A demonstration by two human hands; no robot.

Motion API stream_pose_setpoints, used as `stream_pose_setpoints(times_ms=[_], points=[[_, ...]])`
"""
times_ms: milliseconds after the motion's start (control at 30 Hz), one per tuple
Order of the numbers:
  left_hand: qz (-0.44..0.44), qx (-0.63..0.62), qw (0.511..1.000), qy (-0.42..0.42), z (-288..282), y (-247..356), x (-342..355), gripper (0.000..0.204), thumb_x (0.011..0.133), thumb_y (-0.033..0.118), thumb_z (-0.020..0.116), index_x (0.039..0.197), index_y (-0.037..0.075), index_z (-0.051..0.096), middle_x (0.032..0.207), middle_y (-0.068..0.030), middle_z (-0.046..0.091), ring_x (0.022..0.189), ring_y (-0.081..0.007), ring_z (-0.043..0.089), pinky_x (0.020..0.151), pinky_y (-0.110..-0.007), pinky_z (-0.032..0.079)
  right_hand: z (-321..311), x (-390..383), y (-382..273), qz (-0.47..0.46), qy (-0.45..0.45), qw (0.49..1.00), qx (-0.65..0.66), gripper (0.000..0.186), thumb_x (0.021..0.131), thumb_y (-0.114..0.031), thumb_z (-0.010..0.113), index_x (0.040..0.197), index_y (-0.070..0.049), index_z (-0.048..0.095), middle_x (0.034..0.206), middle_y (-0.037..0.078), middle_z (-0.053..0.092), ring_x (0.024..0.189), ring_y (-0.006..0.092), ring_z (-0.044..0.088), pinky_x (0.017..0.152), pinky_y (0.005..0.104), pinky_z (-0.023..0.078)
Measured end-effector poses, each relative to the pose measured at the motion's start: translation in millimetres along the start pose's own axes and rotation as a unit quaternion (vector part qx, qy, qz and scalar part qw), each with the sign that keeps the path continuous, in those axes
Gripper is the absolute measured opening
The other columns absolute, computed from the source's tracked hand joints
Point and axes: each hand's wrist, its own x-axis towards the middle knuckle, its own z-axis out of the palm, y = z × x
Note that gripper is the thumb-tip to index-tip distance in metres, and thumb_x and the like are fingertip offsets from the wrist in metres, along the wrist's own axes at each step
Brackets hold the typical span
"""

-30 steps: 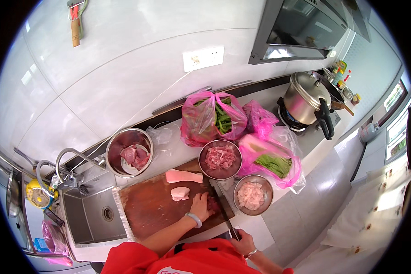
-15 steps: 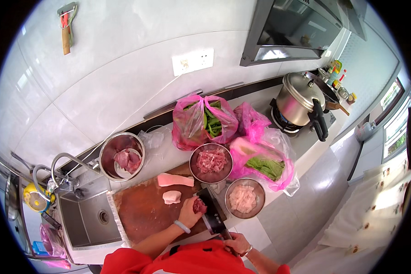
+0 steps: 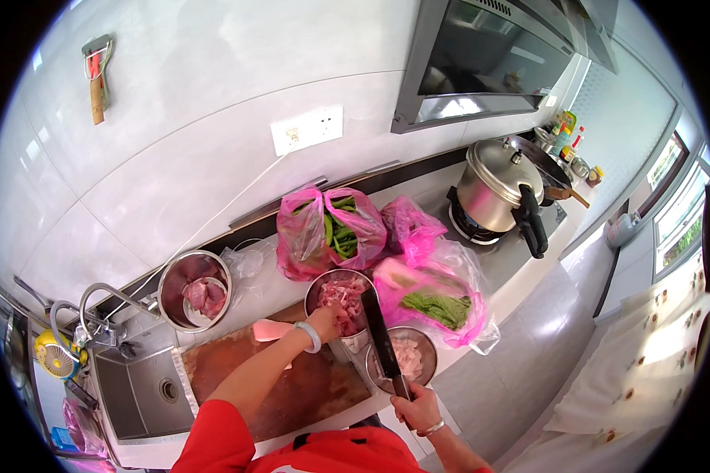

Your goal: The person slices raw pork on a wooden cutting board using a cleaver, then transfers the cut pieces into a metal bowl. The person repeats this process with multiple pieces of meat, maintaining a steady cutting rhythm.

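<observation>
My left hand (image 3: 324, 322) reaches into a steel bowl (image 3: 312, 293) of sliced red meat (image 3: 341, 298). Its fingers curl down against the slices. My right hand (image 3: 418, 408) grips the handle of a cleaver (image 3: 382, 339), its dark blade tilted up across the edges of two bowls. Partly behind the blade is the second steel bowl (image 3: 432, 351), holding pale sliced meat (image 3: 409, 359). On the brown cutting board (image 3: 292, 402) lies a pale pink slab of fatty meat (image 3: 270, 330). My left forearm mostly hides the other pale piece.
A steel bowl (image 3: 166, 296) with meat chunks stands beside the sink (image 3: 134, 394). Pink bags hold green peppers (image 3: 341, 236) and leafy greens (image 3: 442, 310) behind the bowls. A pressure cooker (image 3: 497, 185) sits on the stove at right.
My left hand has moved from the board up into the red-meat bowl. The cleaver has been raised from the board's right edge to across the bowls. The whole view has shifted slightly.
</observation>
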Motion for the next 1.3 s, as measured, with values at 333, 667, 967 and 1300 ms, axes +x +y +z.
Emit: stream_pose_setpoints(times_ms=[333,667,967,1300], points=[[-0.131,0.019,0.99,0.051,-75,-10,-64,0.034,0.073,0.01,0.062,0.106,0.006,0.059,0.099,-0.0143,0.062,0.091,-0.0283,0.061,0.081,-0.037,0.048,-27,-15,9,-0.01,-0.05,0.998,-0.034,0.014,0.074,-0.006,0.064,0.084,0.002,0.058,0.058,0.002,0.055,0.047,0.008,0.052,0.042,0.0224,0.04],[-0.132,0.253,0.958,0.041,0,-83,-143,0.037,0.065,0.02,0.068,0.095,0.003,0.055,0.106,-0.0151,0.051,0.101,-0.033,0.049,0.082,-0.044,0.044,2,-21,43,-0.07,-0.136,0.976,-0.154,0.035,0.072,-0.017,0.07,0.103,-0.002,0.062,0.066,0.0,0.058,0.057,0.0046,0.053,0.052,0.0217,0.044],[0.043,0.348,0.922,0.163,-16,-88,-103,0.044,0.07,0.022,0.063,0.108,0.004,0.052,0.108,-0.0168,0.051,0.112,-0.0321,0.043,0.099,-0.047,0.03,15,-47,5,0.007,-0.107,0.986,-0.129,0.03,0.073,-0.014,0.069,0.099,-0.001,0.062,0.063,-0.001,0.057,0.053,0.004,0.051,0.048,0.0212,0.043],[-0.125,0.323,0.938,-0.01,-19,-80,-61,0.031,0.069,0.019,0.067,0.095,0.007,0.055,0.095,-0.0166,0.062,0.093,-0.0333,0.059,0.084,-0.045,0.044,18,-65,11,-0.09,-0.04,0.988,-0.116,0.036,0.075,-0.018,0.064,0.106,-0.001,0.06,0.074,0.004,0.062,0.066,0.012,0.055,0.061,0.0283,0.047]])
